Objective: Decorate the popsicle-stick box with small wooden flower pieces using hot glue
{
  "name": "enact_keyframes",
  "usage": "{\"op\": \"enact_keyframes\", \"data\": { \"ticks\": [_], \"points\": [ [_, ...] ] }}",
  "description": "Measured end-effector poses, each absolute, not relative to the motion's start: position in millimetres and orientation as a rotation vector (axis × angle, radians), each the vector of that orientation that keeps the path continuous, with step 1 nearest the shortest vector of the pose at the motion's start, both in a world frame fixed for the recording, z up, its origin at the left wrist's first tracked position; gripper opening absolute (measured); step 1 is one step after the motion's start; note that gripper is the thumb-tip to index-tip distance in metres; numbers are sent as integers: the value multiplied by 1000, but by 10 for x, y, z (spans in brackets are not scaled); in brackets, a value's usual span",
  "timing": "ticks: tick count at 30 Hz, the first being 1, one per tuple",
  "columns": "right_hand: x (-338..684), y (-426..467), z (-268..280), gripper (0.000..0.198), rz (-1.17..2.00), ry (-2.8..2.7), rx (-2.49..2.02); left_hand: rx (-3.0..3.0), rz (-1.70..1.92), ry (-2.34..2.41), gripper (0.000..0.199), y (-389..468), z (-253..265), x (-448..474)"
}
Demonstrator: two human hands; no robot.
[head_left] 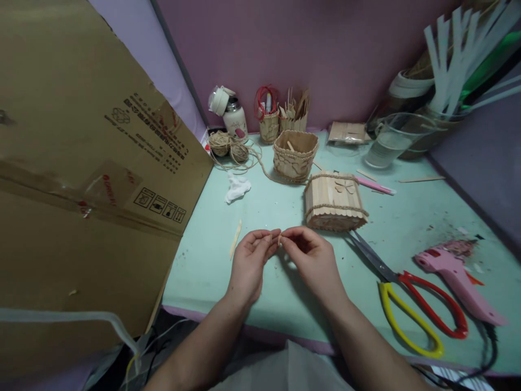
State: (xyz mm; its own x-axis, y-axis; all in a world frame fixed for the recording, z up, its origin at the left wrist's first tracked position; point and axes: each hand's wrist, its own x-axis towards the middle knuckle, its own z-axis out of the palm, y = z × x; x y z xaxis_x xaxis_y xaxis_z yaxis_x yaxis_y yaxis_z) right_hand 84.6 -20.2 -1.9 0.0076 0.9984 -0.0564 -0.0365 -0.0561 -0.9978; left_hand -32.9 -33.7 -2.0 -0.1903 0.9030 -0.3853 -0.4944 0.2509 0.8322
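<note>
My left hand (249, 266) and my right hand (315, 263) meet over the table, fingertips pinched together. Between them is a tiny pale sliver of wood (279, 240), mostly covered by the fingers. Just beyond my right hand, a wooden-stick box (336, 198) lies tipped, with twine around it and small leaf shapes on its side. A thin wooden strip (235, 239) rests left of my left hand. Open scissors (393, 277) with red and yellow handles lie to the right, and past them a pink glue gun (456, 279).
A woven-looking basket (295, 157), twine balls (230, 146), a bottle (236, 119) and stick holders (268, 127) stand at the back. Crumpled white tissue (237, 187) is at left. A clear cup (388, 144) stands back right. Tall cardboard (81, 163) walls the left side.
</note>
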Motion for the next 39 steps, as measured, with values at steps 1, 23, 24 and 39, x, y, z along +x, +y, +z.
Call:
{"op": "enact_keyframes", "data": {
  "ticks": [1, 23, 24, 39],
  "points": [
    [847, -206, -23, 10, 1237, -1173, -1241, 458, 1349, 1202, 20, -335, -15, -331],
    [871, -204, -80, 11, 1215, -1186, -1275, 519, 1310, 1270, 23, -318, -5, -335],
    [874, -203, -83, 12, 1218, -1182, -1278, 511, 1306, 1264, 24, -318, 0, -338],
    [889, -187, -64, 15, 1270, -1122, -1285, 479, 1304, 1207, 30, -309, -29, -370]
  ]
}}
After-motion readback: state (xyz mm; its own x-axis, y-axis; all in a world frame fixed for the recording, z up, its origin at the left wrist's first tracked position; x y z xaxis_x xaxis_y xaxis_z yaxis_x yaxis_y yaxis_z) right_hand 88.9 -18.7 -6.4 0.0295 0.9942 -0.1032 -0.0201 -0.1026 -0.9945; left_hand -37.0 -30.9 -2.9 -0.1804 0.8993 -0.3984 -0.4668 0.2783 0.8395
